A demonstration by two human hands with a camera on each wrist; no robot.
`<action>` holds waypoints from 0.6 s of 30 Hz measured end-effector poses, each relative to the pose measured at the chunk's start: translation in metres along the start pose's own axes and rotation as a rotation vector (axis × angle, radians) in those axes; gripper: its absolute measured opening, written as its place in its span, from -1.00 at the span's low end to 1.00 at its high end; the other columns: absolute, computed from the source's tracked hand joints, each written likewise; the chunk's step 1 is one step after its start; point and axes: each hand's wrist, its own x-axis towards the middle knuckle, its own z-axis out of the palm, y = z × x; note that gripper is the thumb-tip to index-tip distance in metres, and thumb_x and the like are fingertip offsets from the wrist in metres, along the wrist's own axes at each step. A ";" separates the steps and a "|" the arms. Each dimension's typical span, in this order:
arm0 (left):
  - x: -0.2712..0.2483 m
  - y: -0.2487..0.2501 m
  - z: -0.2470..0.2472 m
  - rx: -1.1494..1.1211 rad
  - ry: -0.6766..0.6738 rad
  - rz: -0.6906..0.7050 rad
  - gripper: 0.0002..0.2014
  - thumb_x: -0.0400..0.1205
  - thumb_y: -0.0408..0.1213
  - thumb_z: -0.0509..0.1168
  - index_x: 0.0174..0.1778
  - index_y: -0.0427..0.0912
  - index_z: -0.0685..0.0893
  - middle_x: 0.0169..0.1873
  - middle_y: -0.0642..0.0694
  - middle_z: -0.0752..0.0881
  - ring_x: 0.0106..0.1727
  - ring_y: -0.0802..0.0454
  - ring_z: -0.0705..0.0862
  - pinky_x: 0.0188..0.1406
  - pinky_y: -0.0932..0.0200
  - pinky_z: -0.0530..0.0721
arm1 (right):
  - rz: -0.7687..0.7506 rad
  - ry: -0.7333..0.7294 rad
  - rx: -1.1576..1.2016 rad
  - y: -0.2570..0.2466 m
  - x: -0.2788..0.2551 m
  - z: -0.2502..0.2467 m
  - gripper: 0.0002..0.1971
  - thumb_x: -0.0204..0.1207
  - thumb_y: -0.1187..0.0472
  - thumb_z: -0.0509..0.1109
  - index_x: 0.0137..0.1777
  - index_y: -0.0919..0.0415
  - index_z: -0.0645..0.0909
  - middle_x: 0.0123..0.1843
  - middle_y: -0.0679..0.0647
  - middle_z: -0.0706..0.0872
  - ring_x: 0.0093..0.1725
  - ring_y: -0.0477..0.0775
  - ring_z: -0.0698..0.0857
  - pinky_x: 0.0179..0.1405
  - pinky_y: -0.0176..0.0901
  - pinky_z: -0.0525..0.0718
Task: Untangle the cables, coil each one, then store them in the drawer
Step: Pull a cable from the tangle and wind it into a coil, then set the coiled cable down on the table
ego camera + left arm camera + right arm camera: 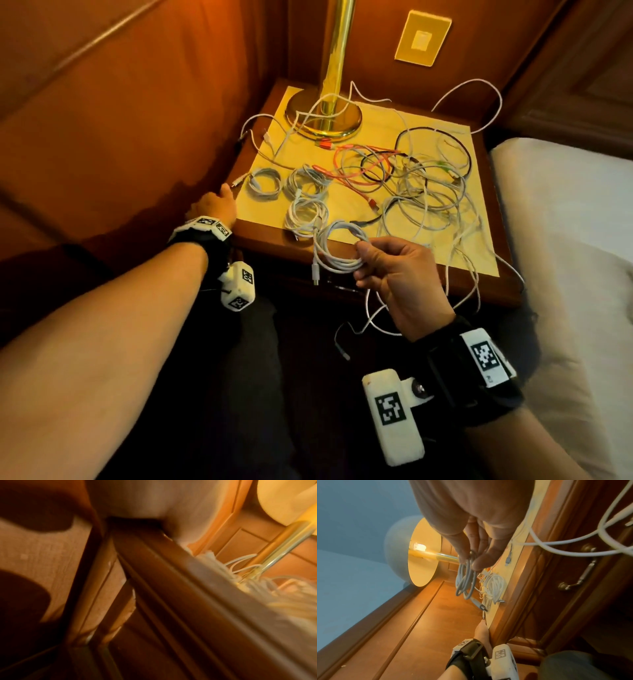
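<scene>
- the right hand (397,274) is held at the near edge of the nightstand (404,270), its thumb and fingertips (479,562) pinched together round a white coiled cable (337,250); the remaining fingers curl under it.
- that coil hangs from the pinch, partly over the near edge, with its plug end (315,274) dangling below the tabletop.
- from the right wrist view the same coil (464,582) droops from the fingertips in several loops, clear of the wood.
- the left hand (214,205) is at the near left corner of the nightstand, against its left edge; its fingers are hidden behind the back of the hand, so i cannot tell whether they are bent or straight, or gripping anything.
- the left wrist view is blurred and shows only wood edges and some cable, nothing of the fingers.
- three finished white coils (305,195) lie on the near left part of the top, close together.
- a loose tangle of cables (421,185), white, pink and black, covers the right half, with strands spilling over the near right edge.
- a brass lamp (325,116) stands at the far side, white cable draped over its base.
- the drawer handle (583,573) shows on the front of the nightstand, below the top.
</scene>
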 end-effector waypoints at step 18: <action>0.025 -0.006 0.007 -0.018 0.066 -0.136 -0.42 0.77 0.03 -0.06 0.40 -0.41 0.54 0.39 -0.47 0.52 0.41 -0.43 0.48 0.36 -0.21 0.42 | -0.083 -0.058 -0.714 0.006 0.139 0.137 -0.83 0.32 0.45 0.36 -0.47 0.35 0.63 -0.45 0.36 0.72 -0.36 0.39 0.76 -0.24 0.31 0.77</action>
